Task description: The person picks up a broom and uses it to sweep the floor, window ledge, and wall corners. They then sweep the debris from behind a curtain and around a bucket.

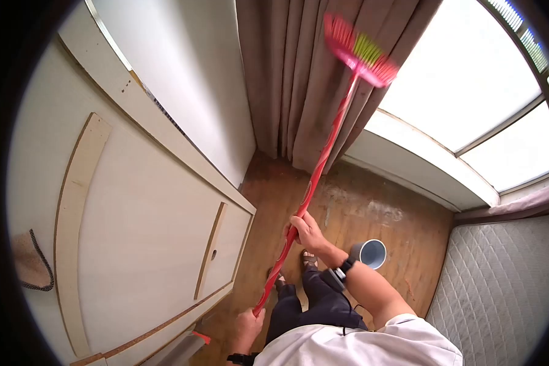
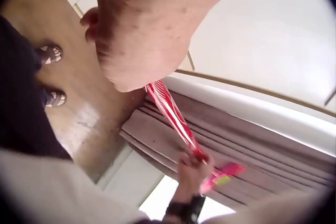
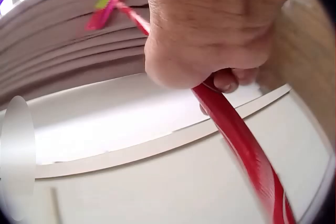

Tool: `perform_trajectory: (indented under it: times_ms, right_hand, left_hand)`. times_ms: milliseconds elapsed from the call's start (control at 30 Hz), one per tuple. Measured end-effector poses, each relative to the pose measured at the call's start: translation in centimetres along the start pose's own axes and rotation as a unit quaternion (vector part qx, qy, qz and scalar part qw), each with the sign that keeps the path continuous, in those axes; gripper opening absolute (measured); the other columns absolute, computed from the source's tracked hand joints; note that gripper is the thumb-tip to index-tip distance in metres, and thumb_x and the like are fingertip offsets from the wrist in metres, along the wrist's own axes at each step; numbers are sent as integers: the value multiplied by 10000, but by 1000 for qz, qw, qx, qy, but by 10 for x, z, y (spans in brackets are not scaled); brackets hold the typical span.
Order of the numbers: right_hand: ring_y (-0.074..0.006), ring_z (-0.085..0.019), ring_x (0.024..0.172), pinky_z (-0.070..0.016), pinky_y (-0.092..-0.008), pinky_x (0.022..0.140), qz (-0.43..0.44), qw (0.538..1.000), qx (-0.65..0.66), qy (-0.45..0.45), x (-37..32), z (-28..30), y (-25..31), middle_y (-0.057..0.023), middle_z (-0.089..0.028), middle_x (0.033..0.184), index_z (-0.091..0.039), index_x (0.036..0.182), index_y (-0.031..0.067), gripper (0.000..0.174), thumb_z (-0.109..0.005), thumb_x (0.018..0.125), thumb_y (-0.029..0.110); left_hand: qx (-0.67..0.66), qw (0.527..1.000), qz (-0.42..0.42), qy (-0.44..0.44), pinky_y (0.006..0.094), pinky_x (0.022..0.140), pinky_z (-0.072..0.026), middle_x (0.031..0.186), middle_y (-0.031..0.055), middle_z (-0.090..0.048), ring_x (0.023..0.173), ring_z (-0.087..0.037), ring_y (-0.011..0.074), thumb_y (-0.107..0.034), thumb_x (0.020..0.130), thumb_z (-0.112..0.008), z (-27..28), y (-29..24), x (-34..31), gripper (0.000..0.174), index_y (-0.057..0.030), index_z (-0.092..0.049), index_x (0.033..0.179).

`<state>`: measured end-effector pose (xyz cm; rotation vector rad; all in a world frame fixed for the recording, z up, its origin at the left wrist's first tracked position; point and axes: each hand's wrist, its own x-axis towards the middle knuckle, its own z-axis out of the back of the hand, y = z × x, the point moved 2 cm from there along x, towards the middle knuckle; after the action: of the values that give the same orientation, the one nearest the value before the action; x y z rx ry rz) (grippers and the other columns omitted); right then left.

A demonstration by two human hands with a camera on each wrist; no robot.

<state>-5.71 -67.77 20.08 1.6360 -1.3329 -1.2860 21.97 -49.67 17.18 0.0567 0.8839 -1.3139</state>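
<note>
Gripping a long red broom [image 1: 330, 143] with two hands. Holding the bottom end of its stick in the left hand [image 1: 247, 326], with fingers curled round it. Holding the same stick higher up, near its middle, in the right hand [image 1: 306, 233], with fingers bent round it too and the tips showing in the right wrist view. Tilting up and away from the body, all the way to the pink broom head [image 1: 372, 70], with red and green bristles, a bit blurry. Up in front of the brown curtain [image 1: 287, 79], close to the bright window [image 1: 463, 67]; hard to tell if touching the cloth. Wearing dark pants [image 1: 323, 299], a white shirt [image 1: 348, 348] and sandals [image 1: 310, 259], and standing on the brown wood floor [image 1: 372, 189]. Near the right arm in the head view, a round bucket [image 1: 372, 254] on the floor. Past that, a pale mattress [image 1: 500, 280] with stitched lines. Over on the other side, big white panels [image 1: 140, 207] with wood strips [image 1: 76, 201].
</note>
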Motion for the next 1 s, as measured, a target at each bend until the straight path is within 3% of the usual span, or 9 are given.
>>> perform_trajectory:
  times_ms: [133,267,367,433,633,700,833,900,1000]
  right_hand:
    - [-157,-445,409,-304,-301,348,-332,941,-55,25,48,14,-141,-101,-591,588,-561,648,29,333,-451,861,258]
    - [-164,-457,410,-336,-309,349,-364,927,-72,51,3,-27,-204,-115,-584,583,-607,721,9,302,-435,851,220]
    - [-157,-486,430,-368,-299,358,-358,924,-81,109,-42,-40,-177,-101,-599,615,-604,784,2,265,-484,859,227]
    - [-138,-528,475,-416,-275,406,-251,958,-109,85,-70,-46,-145,-62,-604,652,-603,843,14,229,-539,885,230]
    - [-108,-530,511,-418,-260,459,-64,992,-17,103,-75,-11,-17,-52,-616,688,-557,911,31,169,-488,938,183]
    - [-119,-507,478,-389,-279,422,-23,997,-44,-58,-34,7,-36,-72,-598,637,-564,817,29,227,-458,923,200]
    - [-190,-457,394,-344,-342,355,-397,912,-78,68,18,20,-159,-111,-548,566,-542,678,10,307,-460,865,240]
    - [-203,-453,391,-340,-349,350,-416,900,-130,29,-5,-3,-235,-135,-539,554,-548,683,4,313,-459,872,238]
    - [-217,-447,377,-340,-341,344,-468,877,-101,38,-50,-38,-236,-150,-535,539,-563,699,-6,337,-460,884,256]
  left_hand:
    - [79,993,78,39,476,696,-505,773,252,-640,789,-643,416,-417,780,-632,13,6,-40,431,12,-672,787]
    - [74,982,138,102,483,691,-503,780,258,-638,788,-644,415,-408,780,-634,-8,72,-79,428,19,-669,786]
    - [82,979,155,109,493,667,-494,772,260,-633,783,-644,414,-403,790,-637,-38,132,-103,420,16,-664,791]
    - [26,996,56,69,420,593,-475,797,243,-638,669,-622,280,-527,880,-560,-67,177,-99,527,-15,-683,890]
    - [-42,994,88,-45,512,729,-494,783,239,-651,806,-638,424,-441,791,-617,-27,47,-43,449,2,-682,827]
    - [-15,995,95,-42,514,719,-494,780,245,-648,798,-639,424,-446,790,-618,-22,13,-41,458,8,-679,812]
    - [83,990,108,48,493,686,-499,780,257,-642,777,-646,409,-439,824,-596,-23,6,-80,455,8,-671,787]
    - [82,980,152,99,477,675,-499,783,254,-645,768,-650,406,-443,806,-618,-14,20,-101,464,18,-672,784]
    - [-3,960,207,187,465,666,-491,764,239,-647,776,-651,407,-433,805,-630,-11,72,-136,457,22,-659,771]
